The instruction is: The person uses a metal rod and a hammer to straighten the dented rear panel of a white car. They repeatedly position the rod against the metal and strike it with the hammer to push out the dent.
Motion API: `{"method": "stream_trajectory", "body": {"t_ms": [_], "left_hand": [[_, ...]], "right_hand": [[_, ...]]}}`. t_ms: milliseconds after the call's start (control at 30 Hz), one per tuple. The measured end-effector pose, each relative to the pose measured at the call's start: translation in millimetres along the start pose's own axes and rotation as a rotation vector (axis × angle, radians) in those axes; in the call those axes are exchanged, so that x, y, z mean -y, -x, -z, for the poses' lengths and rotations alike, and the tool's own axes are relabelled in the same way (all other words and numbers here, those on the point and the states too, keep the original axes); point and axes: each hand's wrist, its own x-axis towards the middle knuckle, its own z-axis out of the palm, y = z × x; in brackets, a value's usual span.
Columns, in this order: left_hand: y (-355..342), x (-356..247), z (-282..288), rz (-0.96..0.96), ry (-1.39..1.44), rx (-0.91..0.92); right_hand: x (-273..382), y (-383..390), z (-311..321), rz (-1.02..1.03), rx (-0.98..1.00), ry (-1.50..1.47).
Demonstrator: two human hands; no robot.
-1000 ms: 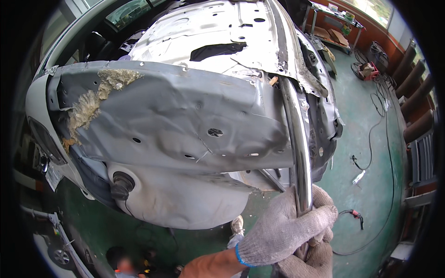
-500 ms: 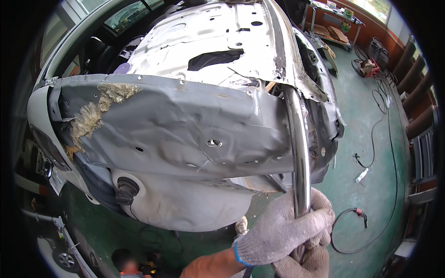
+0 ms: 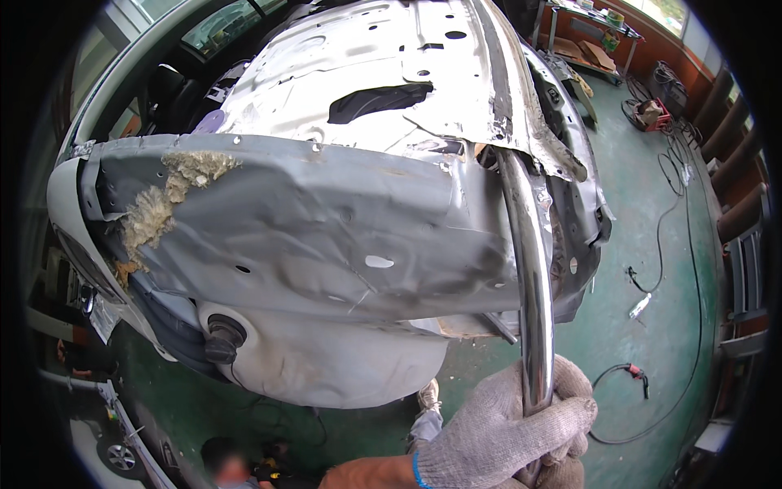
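A long shiny metal bar (image 3: 531,285) runs up from the lower right. Its far end goes in at the torn right corner of the car body, beside the dented grey panel (image 3: 301,228). My left hand (image 3: 505,424), in a grey knit glove with a blue cuff edge, is closed around the bar near the bottom. Just below it, my right hand (image 3: 562,474), also gloved, is closed on the same bar and mostly cut off by the lower edge. Above the panel lies a bare silver metal sheet (image 3: 301,90) with a large hole.
A white rounded plastic tank (image 3: 326,367) with a black cap hangs under the panel. Torn yellowish foam (image 3: 199,171) clings to its left side. Another person (image 3: 228,464) is low at the bottom left. A cable (image 3: 692,326) loops across the green floor (image 3: 619,326) at right.
The bar and both hands have moved down and slightly right, toward the lower edge. The grey panel's lower right part sits slightly lower, and light shows differently through its hole.
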Motion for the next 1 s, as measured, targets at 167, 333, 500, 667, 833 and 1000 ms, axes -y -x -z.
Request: {"method": "stream_trajectory", "body": {"t_ms": [167,333,500,667,833,1000], "left_hand": [[-0.9,-5.1,0.6,0.019,-0.006,-0.018],[-5.2,-6.4,2.5,-0.009,-0.013,0.007],[-2.7,-8.2,-2.0,0.035,-0.008,-0.029],[5.3,-14.8,-5.1,0.1,-0.061,-0.07],[2.5,-18.4,-2.3,0.109,-0.031,-0.045],[5.4,-25.9,-7.3,0.119,-0.055,-0.067]], "right_hand": [[-2.6,0.1,-1.9,0.028,-0.065,0.014],[0.8,-4.3,-1.2,0.033,-0.005,-0.021],[4.9,0.5,-2.6,-0.008,-0.028,-0.014],[-4.4,4.9,-1.8,0.059,-0.067,-0.026],[-17.7,-2.7,8.5,-0.001,0.023,-0.029],[-15.7,2.4,3.1,0.007,0.014,-0.121]]}}
